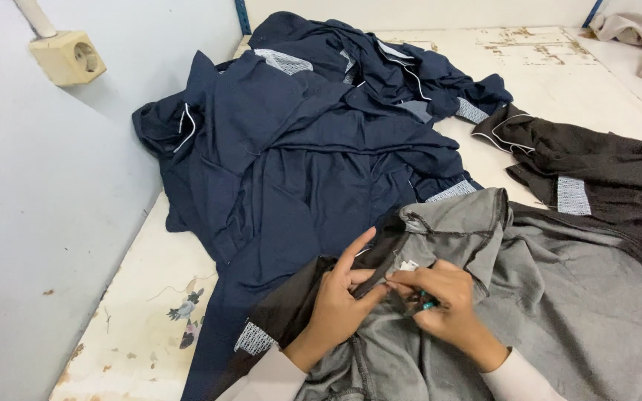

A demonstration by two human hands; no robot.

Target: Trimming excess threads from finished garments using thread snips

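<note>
Clearly soft and light, the grey garment (559, 297) lies rumpled on the table (157, 297) beside a navy pile (299, 148) — limp cloth, best pinched at a seam or hem. The left hand (339, 301) pinches a dark fold, forefinger raised; the right hand (443, 301), curled — fingers closed on a small teal-handled tool (423, 303).

Matt grey woven cloth garment (559, 297), matt navy cloth garments (299, 163), on a worn, chipped painted table (150, 297).
</note>
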